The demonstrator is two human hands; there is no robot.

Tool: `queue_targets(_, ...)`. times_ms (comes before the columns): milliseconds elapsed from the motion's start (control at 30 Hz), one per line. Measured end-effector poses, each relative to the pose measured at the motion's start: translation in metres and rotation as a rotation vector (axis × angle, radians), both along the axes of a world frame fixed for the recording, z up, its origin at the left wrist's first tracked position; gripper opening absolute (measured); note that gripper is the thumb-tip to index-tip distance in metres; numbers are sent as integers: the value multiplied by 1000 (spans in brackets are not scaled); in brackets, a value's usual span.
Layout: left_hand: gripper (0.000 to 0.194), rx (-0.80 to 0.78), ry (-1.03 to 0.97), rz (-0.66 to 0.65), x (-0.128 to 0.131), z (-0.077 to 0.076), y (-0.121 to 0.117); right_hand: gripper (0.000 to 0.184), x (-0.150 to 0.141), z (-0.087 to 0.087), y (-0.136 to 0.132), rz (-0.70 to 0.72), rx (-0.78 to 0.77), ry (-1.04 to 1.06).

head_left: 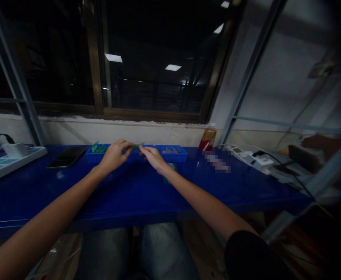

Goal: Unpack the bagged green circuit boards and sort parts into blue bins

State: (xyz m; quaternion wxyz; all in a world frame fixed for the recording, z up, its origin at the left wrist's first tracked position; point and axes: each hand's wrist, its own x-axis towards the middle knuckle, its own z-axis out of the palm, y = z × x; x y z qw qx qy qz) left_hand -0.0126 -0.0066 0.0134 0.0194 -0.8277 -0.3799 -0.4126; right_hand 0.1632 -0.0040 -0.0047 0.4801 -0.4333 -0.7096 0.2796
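Observation:
My left hand (pixel 114 154) and my right hand (pixel 154 157) meet over the blue table (pixel 129 194), just in front of a shallow blue tray (pixel 177 156). Together they pinch a small thin green piece (pixel 136 146) between their fingertips. More green pieces (pixel 98 148) stick up from the tray's left end. Pale small parts (pixel 170 149) lie in its right compartment. Another green piece (pixel 172 167) lies on the table under my right wrist.
A black phone (pixel 66 156) lies left of the tray. A white board with blue squares (pixel 4 165) and a white box sit at far left. An orange bottle (pixel 207 139) stands by the window post; a white power strip (pixel 250 155) with cables lies at right.

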Motion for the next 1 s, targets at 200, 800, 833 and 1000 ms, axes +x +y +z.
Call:
queue_targets(200, 30, -116, 56, -182, 9, -4, 1, 30, 6, 3, 2, -56, -4, 18)
queue_targets(800, 38, 45, -534, 627, -68, 28, 22, 45, 2, -2, -12, -66, 508, -499)
queue_targets(833, 36, 42, -521, 701, -82, 29, 24, 43, 5, -2, -9, -87, 494, -484)
queue_targets(1000, 39, -111, -403, 934, -122, 21, 33, 39, 14, -3, 1, -181, 438, -456)
